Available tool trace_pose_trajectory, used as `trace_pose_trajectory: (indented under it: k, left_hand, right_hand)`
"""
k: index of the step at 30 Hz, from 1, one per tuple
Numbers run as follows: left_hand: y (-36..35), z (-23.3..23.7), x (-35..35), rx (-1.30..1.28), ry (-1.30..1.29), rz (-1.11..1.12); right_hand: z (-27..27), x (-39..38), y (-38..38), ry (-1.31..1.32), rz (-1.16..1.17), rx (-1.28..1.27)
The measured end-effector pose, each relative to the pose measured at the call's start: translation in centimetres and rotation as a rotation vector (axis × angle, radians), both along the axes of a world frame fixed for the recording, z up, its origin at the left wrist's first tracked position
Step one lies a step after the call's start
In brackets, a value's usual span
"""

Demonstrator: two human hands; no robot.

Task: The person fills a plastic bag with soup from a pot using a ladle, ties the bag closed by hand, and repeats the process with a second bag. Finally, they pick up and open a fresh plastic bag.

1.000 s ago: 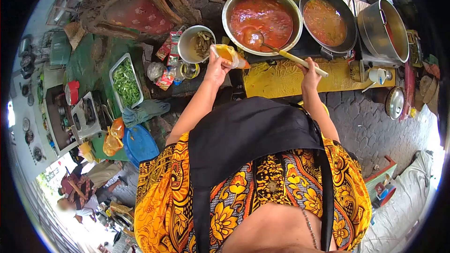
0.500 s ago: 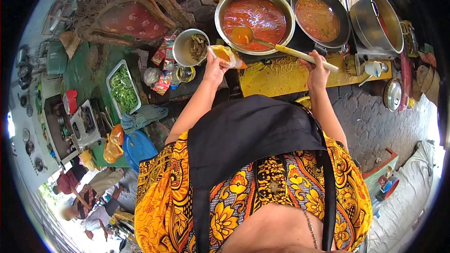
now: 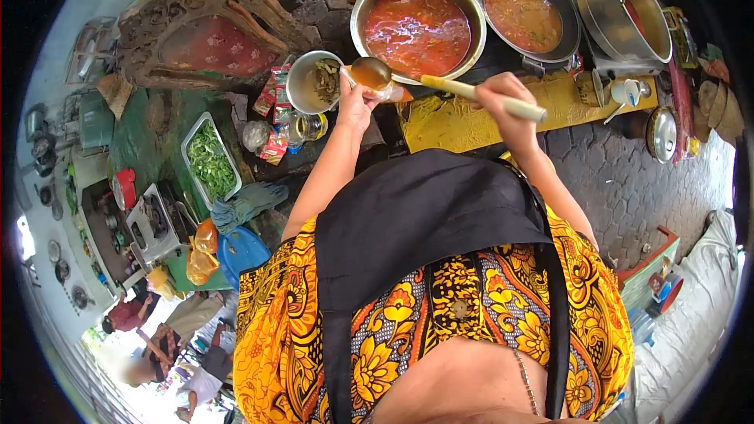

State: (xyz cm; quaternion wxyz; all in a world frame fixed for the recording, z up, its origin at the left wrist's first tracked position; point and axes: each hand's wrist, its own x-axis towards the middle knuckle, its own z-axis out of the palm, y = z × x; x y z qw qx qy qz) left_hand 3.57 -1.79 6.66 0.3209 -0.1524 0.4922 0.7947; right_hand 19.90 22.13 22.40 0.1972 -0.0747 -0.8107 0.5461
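Observation:
My right hand (image 3: 509,116) is wrapped round the pale handle of a ladle (image 3: 452,86). The ladle's metal bowl is at the mouth of a clear plastic bag (image 3: 397,96), just above my left hand (image 3: 356,107). My left hand pinches this bag, which has orange-red liquid in its lower corner; the ladle hides part of its opening. Beyond the ladle stands a wide metal basin (image 3: 357,27) of red soup. To its right is a black pan (image 3: 576,31) holding a reddish stew. A metal pot (image 3: 292,86) with dark pieces inside sits left of my left hand.
A tall metal pot (image 3: 620,27) stands at the far right, with a white cup (image 3: 626,93) nearby. Along the front runs a yellow-covered bench (image 3: 479,119). A tray of chopped greens (image 3: 210,159), a carved chair (image 3: 208,39) and spice packets (image 3: 273,148) lie leftward. People appear at lower left.
The ladle has come out of the red soup and moved left and nearer, its bowl now at the bag's mouth. My right hand has shifted left and slightly nearer with it.

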Motion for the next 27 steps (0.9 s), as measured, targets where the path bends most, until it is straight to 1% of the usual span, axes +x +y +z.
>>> trace_pose_trajectory:
  k: [1, 2, 4, 6, 8, 9, 12, 13, 15, 17, 19, 23, 25, 26, 27]
  left_hand:
    - [-0.3, -0.2, -0.1, -0.025, 0.005, -0.007]
    - [-0.3, 0.0, -0.1, -0.03, 0.005, -0.014]
    - [-0.4, 0.3, -0.3, -0.03, -0.001, 0.0]
    - [-0.6, 0.2, -0.4, -0.032, 0.003, -0.002]
    - [-0.8, 0.0, -0.5, -0.032, 0.006, 0.001]
    - [-0.9, 0.0, -0.5, -0.024, 0.011, -0.005]
    - [-1.0, 0.3, -0.4, -0.016, 0.018, -0.003]
    - [-1.0, 0.5, -0.4, -0.014, 0.019, 0.0]
    - [-1.3, 0.1, -0.4, -0.012, 0.021, -0.013]
    - [-1.5, 0.3, -0.3, -0.014, 0.022, -0.023]
    - [-1.1, 1.2, 0.0, -0.055, -0.011, 0.019]
    - [-1.6, 0.4, 0.1, -0.048, -0.007, 0.019]
    - [-1.6, 0.3, 0.2, -0.032, 0.003, 0.018]
    - [-1.7, 0.4, 0.2, -0.034, 0.004, 0.02]
    - [-1.7, 0.5, 0.2, -0.019, 0.023, -0.022]
  right_hand:
    - [0.6, -0.1, -0.5, 0.101, 0.06, 0.132]
    - [1.3, 0.0, -1.0, 0.101, 0.053, 0.127]
    - [2.1, 0.3, -1.6, 0.109, 0.121, 0.259]
    - [2.1, 0.3, -1.4, 0.132, 0.098, 0.26]
    - [1.3, 0.0, -0.3, 0.158, -0.034, 0.168]
    - [0.2, -0.2, 0.6, 0.179, -0.069, 0.173]
    - [-3.1, -0.6, 1.5, 0.034, -0.27, -0.035]
    - [-4.3, -0.8, 1.8, 0.037, -0.268, -0.035]
    - [-6.5, -1.1, 2.3, 0.001, -0.365, 0.156]
    - [-8.4, -1.2, 2.4, -0.03, -0.385, 0.135]
    - [-10.1, -1.3, 2.4, -0.049, -0.421, 0.121]
    - [-13.1, -1.3, 2.3, -0.104, -0.455, 0.069]
    - [-14.6, -1.4, 2.3, -0.123, -0.493, -0.383]
    - [-15.3, -1.4, 2.3, -0.123, -0.491, -0.385]
    - [-15.9, -1.4, 2.5, -0.098, -0.55, -0.564]
